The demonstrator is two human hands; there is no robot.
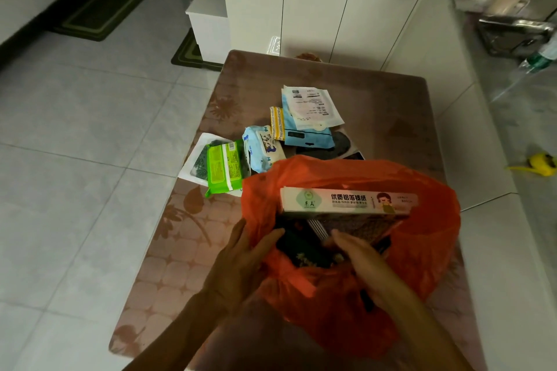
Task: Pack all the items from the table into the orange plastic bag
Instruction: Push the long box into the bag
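**Packing part done: bag holds a box and dark items, a cluster still waits on the table**

A person stands over the orange plastic bag (346,295), which sits open on the near end of the table (187,235). The left hand (241,259) grips the bag's near-left rim, thumb hooked inside, holding the mouth wide. The right hand (358,253) reaches into the mouth with fingers fairly straight; whether it grasps anything inside cannot be told.

Inside the bag, a long white box (346,202) lies across the far side of the opening, with a dark patterned packet (358,226) under it and other dark items lower down, too shadowed to identify.

Beyond the bag, several things remain unpacked: a green wipes pack (224,166) on a white packet (196,163) to the far left, a light blue wipes pack (262,149) beside it, a small yellow sachet (277,123), a blue pouch (304,132), a white printed packet (310,105) farthest off, and a dark flat item (331,146) just behind the bag's rim. By this showing, roughly half the job is left.
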